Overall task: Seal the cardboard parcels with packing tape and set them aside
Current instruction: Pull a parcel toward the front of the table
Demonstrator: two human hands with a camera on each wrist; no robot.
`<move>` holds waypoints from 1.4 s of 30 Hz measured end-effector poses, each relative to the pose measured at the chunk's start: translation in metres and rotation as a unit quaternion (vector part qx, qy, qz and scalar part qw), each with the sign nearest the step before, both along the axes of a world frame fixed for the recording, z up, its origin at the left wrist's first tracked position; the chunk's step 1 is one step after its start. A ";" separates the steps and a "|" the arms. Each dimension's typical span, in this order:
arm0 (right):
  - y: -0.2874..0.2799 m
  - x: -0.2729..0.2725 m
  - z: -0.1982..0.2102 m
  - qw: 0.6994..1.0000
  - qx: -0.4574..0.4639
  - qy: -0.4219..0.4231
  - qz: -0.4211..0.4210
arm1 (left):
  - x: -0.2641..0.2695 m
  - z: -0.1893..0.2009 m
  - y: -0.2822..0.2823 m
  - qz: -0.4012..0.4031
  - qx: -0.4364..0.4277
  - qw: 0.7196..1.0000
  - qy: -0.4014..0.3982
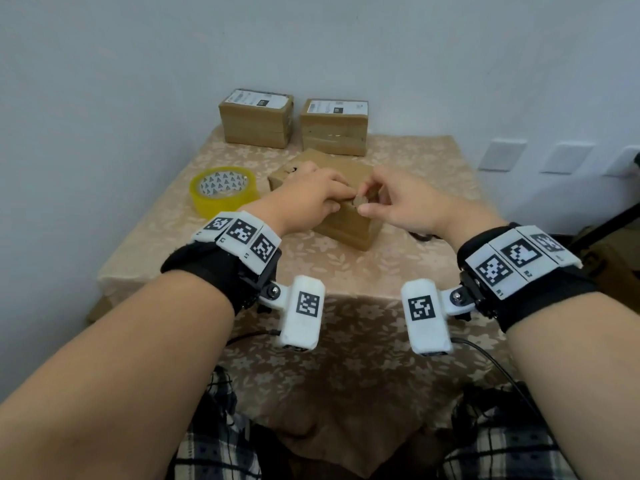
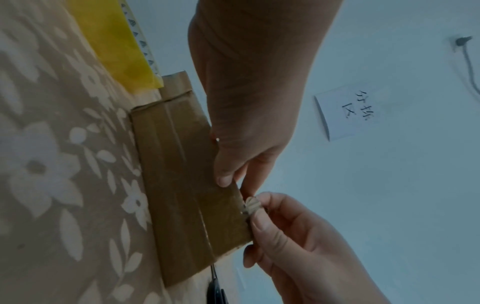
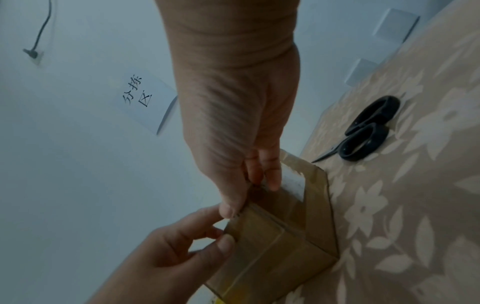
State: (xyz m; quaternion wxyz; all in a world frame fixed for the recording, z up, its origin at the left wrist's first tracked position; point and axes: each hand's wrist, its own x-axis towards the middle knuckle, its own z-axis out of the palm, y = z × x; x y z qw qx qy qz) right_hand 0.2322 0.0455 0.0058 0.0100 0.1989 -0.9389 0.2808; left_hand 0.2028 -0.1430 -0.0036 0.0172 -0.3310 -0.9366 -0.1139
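A brown cardboard parcel point(image 1: 349, 226) lies at an angle in the middle of the table, with tape strips along its sides point(image 2: 182, 195). My left hand point(image 1: 341, 200) lies over its top, fingers curled, thumb pressing the near upper edge point(image 2: 224, 179). My right hand point(image 1: 366, 204) pinches a small crumpled wad of tape point(image 2: 252, 205) between thumb and forefinger at that same edge. In the right wrist view both hands meet at the parcel's corner point(image 3: 280, 246). A yellow roll of packing tape point(image 1: 223, 190) lies flat to the parcel's left.
Two taped parcels with white labels point(image 1: 256, 117) point(image 1: 334, 128) stand side by side at the table's far edge by the wall. Black-handled scissors point(image 3: 363, 135) lie just right of the parcel. The floral tablecloth point(image 1: 346, 271) hangs over the near edge.
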 end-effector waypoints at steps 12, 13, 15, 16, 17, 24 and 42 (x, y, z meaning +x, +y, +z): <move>0.009 -0.010 -0.019 0.984 -0.150 0.023 -0.088 | 0.007 -0.010 0.012 0.087 0.246 0.957 -0.129; 0.012 -0.011 -0.021 0.984 -0.148 0.016 -0.102 | 0.006 -0.011 0.012 0.084 0.262 0.952 -0.136; 0.013 -0.012 -0.024 0.981 -0.156 -0.028 -0.110 | 0.006 -0.010 0.010 0.080 0.293 0.940 -0.154; 0.013 -0.012 -0.026 0.981 -0.151 -0.049 -0.111 | 0.006 -0.011 0.009 0.079 0.303 0.936 -0.161; 0.012 -0.013 -0.027 0.982 -0.137 -0.058 -0.114 | 0.006 -0.012 0.007 0.076 0.308 0.934 -0.162; 0.005 -0.017 -0.026 0.968 -0.138 -0.075 -0.194 | 0.007 -0.012 0.011 0.180 0.245 0.947 -0.102; -0.044 -0.011 -0.019 0.947 0.022 -0.047 -0.318 | -0.017 -0.018 -0.063 0.356 -0.061 0.932 0.029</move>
